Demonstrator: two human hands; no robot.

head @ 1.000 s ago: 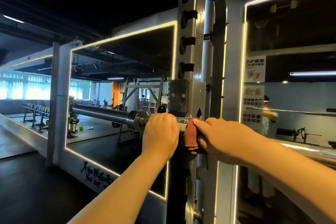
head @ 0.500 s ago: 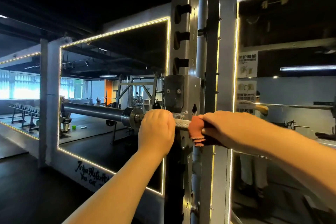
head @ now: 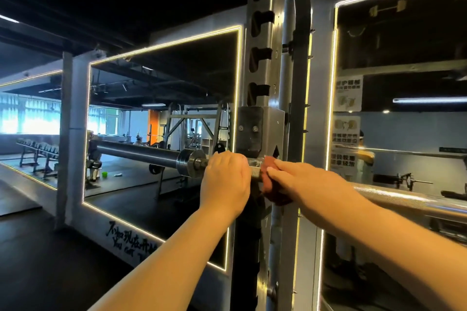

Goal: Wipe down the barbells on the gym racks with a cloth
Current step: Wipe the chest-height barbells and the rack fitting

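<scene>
Head view shows the barbell [head: 141, 156] resting in the hook of the rack upright [head: 262, 58]. Just left of the upright, the left hand [head: 225, 179] curls around the bar, probably to steady it. In front of the upright, the right hand [head: 303, 182] pinches the red cloth [head: 271, 184] around the bar with curled fingers [head: 275, 171], so it can rub the steel.

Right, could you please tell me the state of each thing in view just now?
barbell: horizontal on the rack, no plates loaded at this end.
red cloth: wrapped round the barbell, held there by the right hand.
left hand: grips the barbell beside the collar.
right hand: grips the red cloth round the barbell.
</scene>
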